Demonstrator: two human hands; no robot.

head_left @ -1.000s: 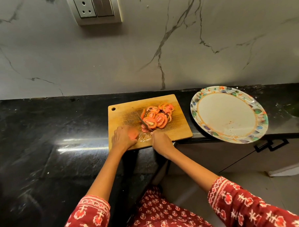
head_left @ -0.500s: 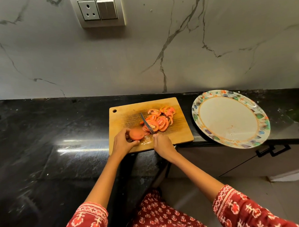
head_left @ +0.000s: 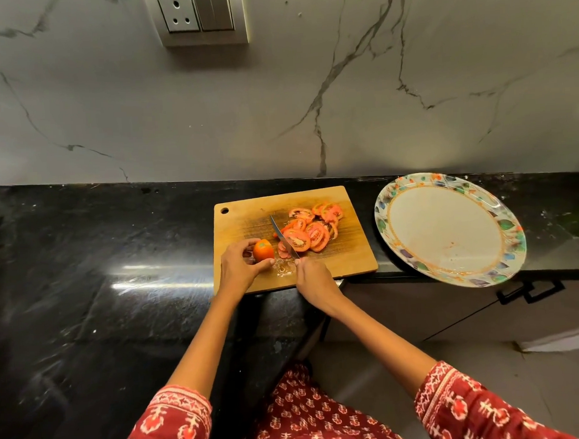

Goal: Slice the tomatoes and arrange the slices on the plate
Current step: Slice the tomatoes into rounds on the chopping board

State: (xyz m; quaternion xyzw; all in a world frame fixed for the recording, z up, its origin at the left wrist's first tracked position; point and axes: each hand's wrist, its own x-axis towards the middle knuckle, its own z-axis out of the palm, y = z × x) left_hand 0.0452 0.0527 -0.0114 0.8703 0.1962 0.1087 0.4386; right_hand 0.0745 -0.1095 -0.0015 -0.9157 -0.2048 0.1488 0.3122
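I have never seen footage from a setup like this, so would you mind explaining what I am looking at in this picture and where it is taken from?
There is no machine here: a person wears a wide-angle camera on the head, so the view looks forward and down at their own arms. On the black counter lies a wooden cutting board with a pile of tomato slices. The left hand grips a tomato piece on the board. The right hand holds a knife, its blade lying between that piece and the slices. To the right sits a flower-rimmed plate, with no slices on it yet and jutting over the counter's edge. Behind is a marbled wall with a socket panel.
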